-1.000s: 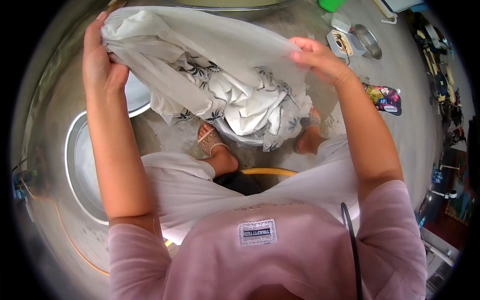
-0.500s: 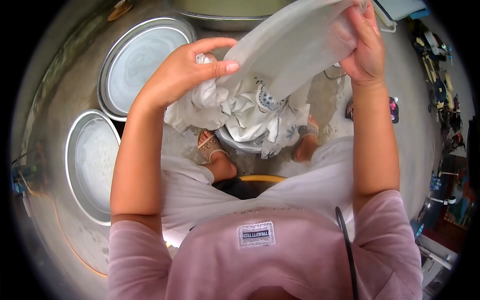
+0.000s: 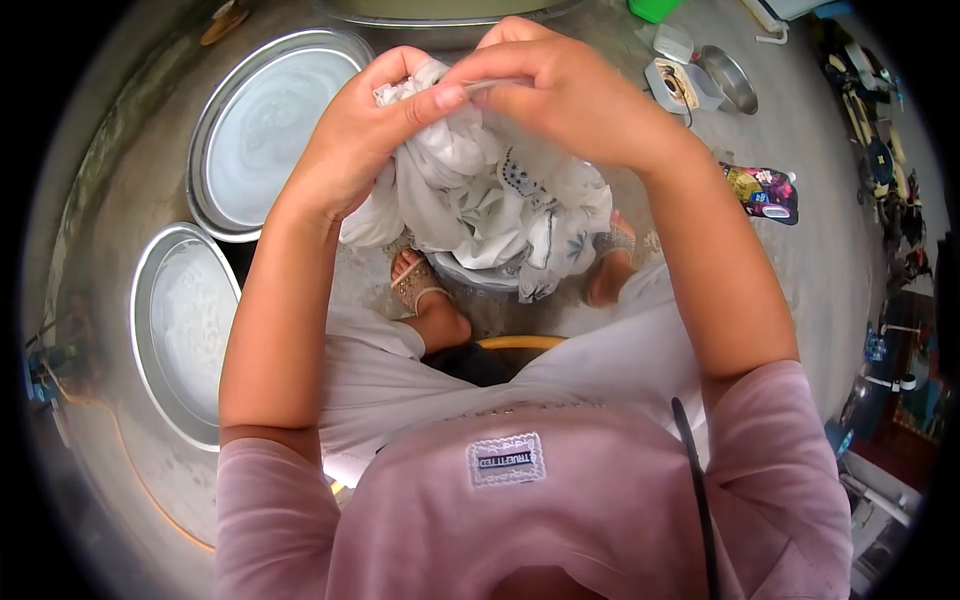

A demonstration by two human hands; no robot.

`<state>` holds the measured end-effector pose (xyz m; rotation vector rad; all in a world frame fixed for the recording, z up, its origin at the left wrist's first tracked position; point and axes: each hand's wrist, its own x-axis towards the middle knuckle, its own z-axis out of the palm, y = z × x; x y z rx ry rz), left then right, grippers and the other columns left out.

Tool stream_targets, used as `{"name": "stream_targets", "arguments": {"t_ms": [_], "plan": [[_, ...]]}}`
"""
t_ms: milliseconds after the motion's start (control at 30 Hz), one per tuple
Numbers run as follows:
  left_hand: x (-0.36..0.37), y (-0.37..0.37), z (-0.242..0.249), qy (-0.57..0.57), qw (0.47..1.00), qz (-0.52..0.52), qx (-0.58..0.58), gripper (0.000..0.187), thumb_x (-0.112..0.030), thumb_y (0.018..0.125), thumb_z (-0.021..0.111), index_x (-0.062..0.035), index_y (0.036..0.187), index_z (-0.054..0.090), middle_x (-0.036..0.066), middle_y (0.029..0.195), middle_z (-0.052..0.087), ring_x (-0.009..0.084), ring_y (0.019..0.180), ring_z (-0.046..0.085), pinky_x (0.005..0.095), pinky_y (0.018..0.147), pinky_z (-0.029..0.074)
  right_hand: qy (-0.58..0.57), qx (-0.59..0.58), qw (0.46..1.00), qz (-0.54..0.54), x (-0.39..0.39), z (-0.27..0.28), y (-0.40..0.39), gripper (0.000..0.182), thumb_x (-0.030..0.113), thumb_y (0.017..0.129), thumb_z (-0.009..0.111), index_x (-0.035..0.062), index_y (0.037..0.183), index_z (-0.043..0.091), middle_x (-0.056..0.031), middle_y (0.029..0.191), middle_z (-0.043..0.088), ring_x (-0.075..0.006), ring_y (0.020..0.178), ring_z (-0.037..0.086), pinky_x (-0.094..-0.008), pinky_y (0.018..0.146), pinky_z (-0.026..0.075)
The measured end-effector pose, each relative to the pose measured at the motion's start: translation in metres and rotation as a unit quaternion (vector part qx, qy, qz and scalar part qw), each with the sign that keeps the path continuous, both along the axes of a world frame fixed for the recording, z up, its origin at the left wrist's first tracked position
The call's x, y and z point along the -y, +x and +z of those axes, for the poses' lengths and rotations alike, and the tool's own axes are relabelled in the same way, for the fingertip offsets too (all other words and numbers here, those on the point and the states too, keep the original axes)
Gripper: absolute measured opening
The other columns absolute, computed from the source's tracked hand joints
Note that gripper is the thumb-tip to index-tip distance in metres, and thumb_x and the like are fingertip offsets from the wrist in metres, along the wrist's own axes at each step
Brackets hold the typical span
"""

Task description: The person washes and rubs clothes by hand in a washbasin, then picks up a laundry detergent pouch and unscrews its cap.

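Bunched white cloth (image 3: pixel 450 150) is gripped by my left hand (image 3: pixel 375 125), with folds gathered between thumb and fingers. My right hand (image 3: pixel 560 90) meets it at the top and pinches an edge of the same cloth. Below both hands, the cloth hangs over a heap of white fabric with grey-blue patterned parts (image 3: pixel 555 250). That heap fills a grey basin (image 3: pixel 478 276) on the floor between my sandalled feet. Most of the basin is hidden by the fabric.
Two metal basins with pale liquid, one round (image 3: pixel 270 130) and one oval (image 3: pixel 185 330), stand at the left. A large tub (image 3: pixel 440 20) is at the top. At the right are a small metal bowl (image 3: pixel 730 80), white containers and a dark patterned pouch (image 3: pixel 762 192).
My right hand has moved left and down to my left hand. The cloth that was stretched between them is now bunched. The bowl and containers at the upper right have come into view.
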<state>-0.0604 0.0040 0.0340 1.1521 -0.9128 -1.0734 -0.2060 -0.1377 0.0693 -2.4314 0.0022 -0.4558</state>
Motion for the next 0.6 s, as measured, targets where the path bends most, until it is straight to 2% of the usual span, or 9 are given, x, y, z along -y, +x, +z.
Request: {"name": "stream_targets", "arguments": {"t_ms": [67,100,133,267,333,400,433,500,600], "plan": [[0.001,-0.006,0.0,0.006,1.0,0.002,0.016,0.032,-0.027,0.078,0.074,-0.0051,0.095,0.057,0.002,0.091,0.06,0.011,0.085,0.055,0.0245,0.075,0.045,0.048,-0.102,0.993,-0.044,0.003,0.006,-0.002,0.03,0.01,0.082,0.058,0.0109,0.111,0.065,-0.001,0.082,0.052,-0.0126,0.082,0.05,-0.0237,0.073,0.041],[0.003,-0.012,0.001,-0.003,0.997,0.04,0.06,0.031,-0.025,0.077,0.073,-0.0044,0.094,0.057,0.002,0.088,0.06,0.0105,0.082,0.055,0.0241,0.074,0.045,0.048,-0.102,0.993,-0.044,0.002,0.006,-0.002,0.03,0.01,0.082,0.058,0.0109,0.111,0.065,-0.001,0.082,0.052,-0.0126,0.082,0.05,-0.0237,0.073,0.041],[0.004,-0.016,0.001,-0.011,0.992,0.078,0.103,0.029,-0.024,0.077,0.072,-0.0038,0.093,0.058,0.001,0.086,0.06,0.01,0.078,0.055,0.0238,0.072,0.045,0.122,-0.102,0.987,-0.038,0.001,0.007,-0.001,0.035,0.011,0.081,0.06,0.0123,0.116,0.062,0.0011,0.082,0.051,-0.0102,0.08,0.049,-0.0226,0.072,0.04],[0.001,-0.009,0.006,0.066,0.985,0.088,0.133,0.022,-0.017,0.078,0.067,-0.0019,0.092,0.061,0.004,0.082,0.061,0.0122,0.076,0.057,0.0249,0.071,0.046,0.293,-0.122,0.948,-0.005,0.001,0.002,-0.005,0.056,0.015,0.078,0.066,0.0154,0.131,0.049,0.006,0.083,0.05,-0.0048,0.076,0.046,-0.02,0.07,0.039],[-0.002,0.019,0.008,-0.019,0.98,0.192,-0.052,0.018,-0.011,0.079,0.062,0.0008,0.091,0.062,0.007,0.08,0.062,0.0168,0.076,0.06,0.0277,0.072,0.048,0.341,-0.171,0.924,0.006,0.025,-0.018,-0.014,0.057,0.019,0.079,0.068,0.011,0.132,0.047,0.0045,0.09,0.055,-0.0058,0.081,0.05,-0.0205,0.073,0.041],[-0.01,0.053,0.009,-0.063,0.948,0.299,-0.088,0.019,-0.008,0.079,0.061,0.0025,0.095,0.062,0.009,0.083,0.063,0.0192,0.079,0.061,0.03,0.073,0.049,0.348,-0.228,0.909,-0.031,0.047,-0.041,-0.023,0.05,0.022,0.08,0.068,0.0063,0.125,0.051,0.0011,0.1,0.06,-0.0072,0.089,0.054,-0.0218,0.079,0.042],[-0.013,0.069,0.009,-0.064,0.947,0.302,-0.088,0.019,-0.008,0.079,0.061,0.0025,0.095,0.062,0.009,0.083,0.063,0.0192,0.079,0.061,0.03,0.073,0.049,0.328,-0.24,0.913,-0.045,0.057,-0.047,-0.03,0.048,0.024,0.079,0.07,0.0054,0.121,0.054,0.0001,0.099,0.061,-0.0067,0.089,0.054,-0.022,0.077,0.042],[-0.017,0.087,0.011,-0.097,0.902,0.39,-0.157,0.019,-0.009,0.08,0.062,0.0029,0.095,0.062,0.01,0.085,0.064,0.0193,0.082,0.061,0.031,0.073,0.049,0.307,-0.252,0.916,-0.053,0.073,-0.052,-0.038,0.046,0.027,0.078,0.072,0.0044,0.116,0.058,-0.0008,0.099,0.062,-0.0062,0.088,0.053,-0.0222,0.075,0.042],[-0.014,0.084,0.009,-0.094,0.911,0.373,-0.147,0.02,-0.009,0.08,0.063,0.0016,0.096,0.062,0.009,0.087,0.064,0.0191,0.085,0.061,0.031,0.074,0.049,0.381,-0.207,0.895,-0.107,0.079,-0.052,-0.039,0.042,0.026,0.083,0.067,0.0033,0.116,0.056,-0.0012,0.1,0.063,-0.0098,0.092,0.057,-0.0241,0.082,0.043]]}}
